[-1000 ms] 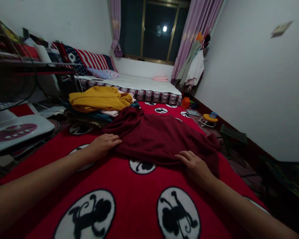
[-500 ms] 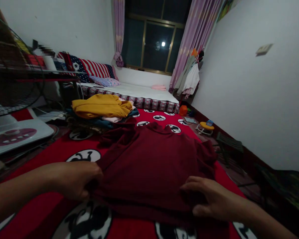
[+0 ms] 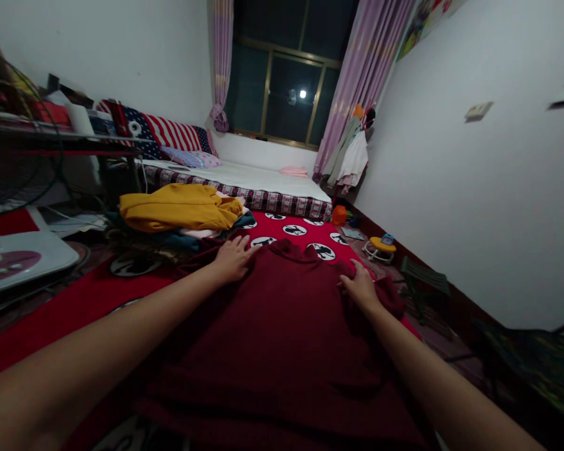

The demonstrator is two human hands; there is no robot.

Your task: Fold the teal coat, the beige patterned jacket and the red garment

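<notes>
A dark red long-sleeved top lies spread out, its collar towards the bed. My left hand rests on the shoulder at the left of the collar, fingers stretched and apart. On the opposite shoulder is my right hand, its fingers spread and touching the fabric. No cloth shows gripped in either hand. The sleeves lie bunched at the sides, partly hidden by my hands and forearms. Beneath the top is a red cloth with black-and-white round prints.
A pile of folded clothes with a mustard garment on top sits at the left. Behind stands a bed. A cluttered desk is on the left. To the right are a small yellow stool and a dark folding stool.
Both hands have moved forward from the lower part of the top to its shoulders, and their fingers have spread. The top now reaches nearer to me.
</notes>
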